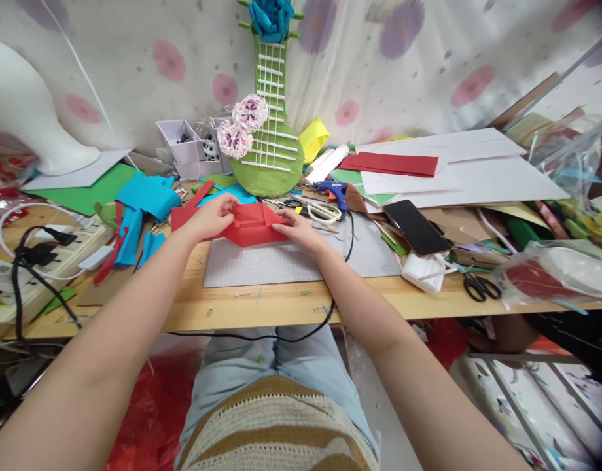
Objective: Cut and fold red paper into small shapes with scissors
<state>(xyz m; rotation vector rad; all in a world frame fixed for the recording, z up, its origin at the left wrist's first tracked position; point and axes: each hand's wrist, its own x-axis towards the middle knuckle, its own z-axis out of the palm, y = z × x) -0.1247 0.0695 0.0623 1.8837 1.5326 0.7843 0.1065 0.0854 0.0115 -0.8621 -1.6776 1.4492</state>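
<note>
A folded piece of red paper (252, 224) lies on the grey cutting mat (281, 261) at the middle of the wooden table. My left hand (211, 216) pinches its left end, fingers curled over the fold. My right hand (297, 230) presses and grips its right end. Both hands hold the same red piece. Just behind it stands a green guitar model (270, 147) with white strings and pink paper flowers.
Scissors (320, 210) and a blue glue gun (334, 191) lie behind the mat. A black phone (417, 226) and black-handled scissors (480, 286) are at the right. A power strip (46, 252) with cables sits left. Blue and green paper scraps (144, 196) and white sheets (458, 171) crowd the table.
</note>
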